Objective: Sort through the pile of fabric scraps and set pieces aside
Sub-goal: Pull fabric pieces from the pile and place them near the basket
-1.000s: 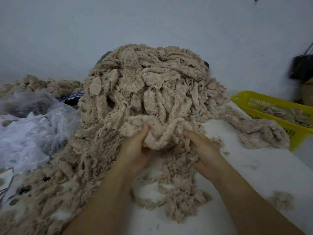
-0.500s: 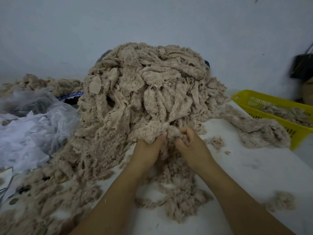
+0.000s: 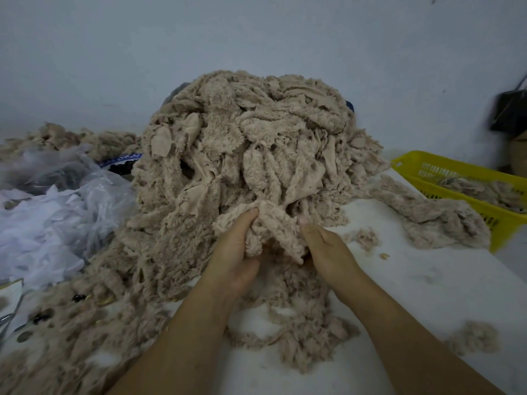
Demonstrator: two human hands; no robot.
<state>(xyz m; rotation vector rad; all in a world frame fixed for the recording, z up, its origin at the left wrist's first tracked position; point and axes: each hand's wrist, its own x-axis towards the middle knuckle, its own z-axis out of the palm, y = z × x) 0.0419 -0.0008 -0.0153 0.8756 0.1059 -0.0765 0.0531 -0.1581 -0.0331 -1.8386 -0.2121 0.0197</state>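
— What is on your screen?
— I look down at a white table (image 3: 427,280). A big pile of fabric scraps (image 3: 256,143) sits in the middle of it, close to the wall (image 3: 256,38). The scraps are tan and fluffy.
— Where are the hands?
— Both are at the front foot of the pile. The left hand (image 3: 232,252) and the right hand (image 3: 328,249) hold one fluffy scrap (image 3: 273,232) between them.
— How do they hold it?
— The left hand is curled round the scrap's left side, and I see one fingertip on top. The right hand pinches the right side. The scrap is bunched up and touches the pile behind it.
— So each hand has a grip?
— Yes, both grip that same scrap.
— What else is near?
— More loose scraps lie flat on the table under the arms. A small tuft (image 3: 368,238) lies just beside the right hand. A second tuft (image 3: 476,337) lies near the right arm, lower on my screen. A long heap of scraps (image 3: 436,223) runs from the pile to a yellow basket (image 3: 470,208) at the right edge. The basket has some scraps in it too.
— And on the left?
— I see a clear plastic bag (image 3: 57,212) with white stuff in it, touching the pile. Behind it lies a low heap of tan scraps (image 3: 85,138). A dark thing (image 3: 510,112) is far to the right, too blurry for me to tell what it is.
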